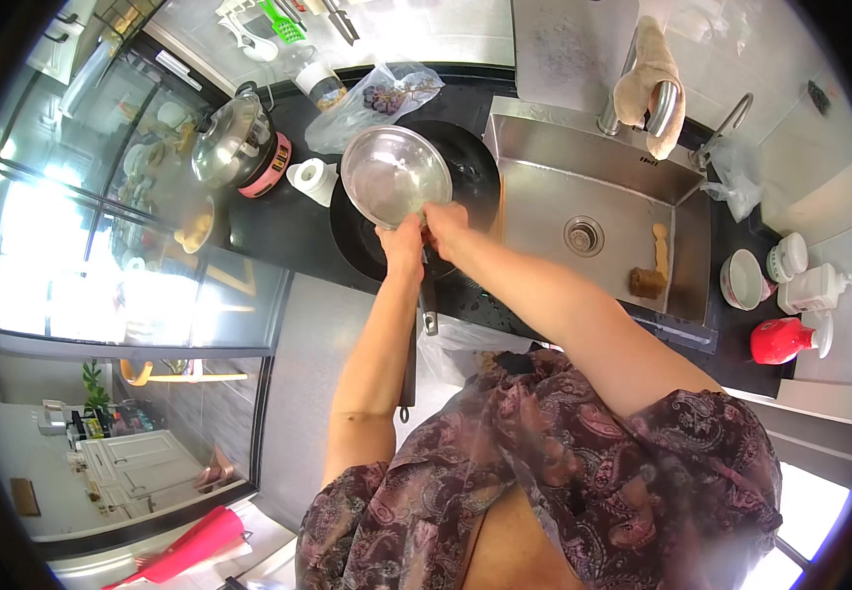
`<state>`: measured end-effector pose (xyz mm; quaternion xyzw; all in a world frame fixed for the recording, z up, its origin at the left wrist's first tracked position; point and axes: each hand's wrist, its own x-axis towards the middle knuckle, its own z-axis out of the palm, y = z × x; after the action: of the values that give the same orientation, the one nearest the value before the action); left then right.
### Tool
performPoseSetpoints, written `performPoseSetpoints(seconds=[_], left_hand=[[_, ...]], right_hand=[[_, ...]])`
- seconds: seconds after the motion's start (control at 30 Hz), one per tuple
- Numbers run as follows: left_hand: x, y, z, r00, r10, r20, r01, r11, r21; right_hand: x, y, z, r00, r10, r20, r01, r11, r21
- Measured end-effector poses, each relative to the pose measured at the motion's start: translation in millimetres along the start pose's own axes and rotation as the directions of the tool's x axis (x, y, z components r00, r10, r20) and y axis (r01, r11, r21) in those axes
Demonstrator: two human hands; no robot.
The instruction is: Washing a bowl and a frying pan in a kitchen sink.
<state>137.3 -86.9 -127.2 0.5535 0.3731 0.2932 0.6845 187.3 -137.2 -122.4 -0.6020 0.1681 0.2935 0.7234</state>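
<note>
Both my hands hold the near rim of a round metal bowl (396,173). My left hand (402,243) grips it just left of its near edge's middle, and my right hand (444,225) is close beside, touching or nearly touching the left. Beneath the bowl lie a large dark wok or pan (474,166) and a second pan part with a long handle (428,302) pointing towards me. The bowl hides much of what is under it. Whether the bowl rests on the pan or is held above it, I cannot tell. Its inside looks shiny, perhaps wet.
A steel sink (537,214) with a brown sponge (646,283) is on the right. A towel (651,88) drapes the faucet. Behind the pan lies a plastic bag with grapes (384,99). Left stand a lidded pot (230,144) and a paper roll (311,175); a red bottle (776,341) is far right.
</note>
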Motion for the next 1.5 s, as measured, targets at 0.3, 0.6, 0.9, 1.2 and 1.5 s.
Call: performPoseSetpoints(seconds=[0.3,0.6,0.9,1.2,1.5], left_hand=[[-11,30,-3,0.957,-0.086,0.278,0.086,0.996,0.013],[-3,50,-4,0.950,-0.115,0.290,0.052,0.975,0.217],[-1,55,-13,0.947,-0.222,0.231,0.158,0.951,0.265],[-10,63,-7,0.934,-0.249,0.258,0.165,0.937,0.307],[-6,62,-11,0.910,-0.274,0.311,0.140,0.909,0.394]], right_hand=[[-6,-11,-11,1.000,-0.002,0.020,0.002,1.000,0.007],[-5,-21,-18,0.996,0.065,0.067,-0.065,0.998,-0.010],[1,-18,-20,0.999,-0.038,0.006,0.038,0.999,-0.013],[9,-20,-26,0.987,-0.147,-0.064,0.138,0.982,-0.132],[2,-26,-33,0.995,-0.099,-0.026,0.096,0.991,-0.094]])
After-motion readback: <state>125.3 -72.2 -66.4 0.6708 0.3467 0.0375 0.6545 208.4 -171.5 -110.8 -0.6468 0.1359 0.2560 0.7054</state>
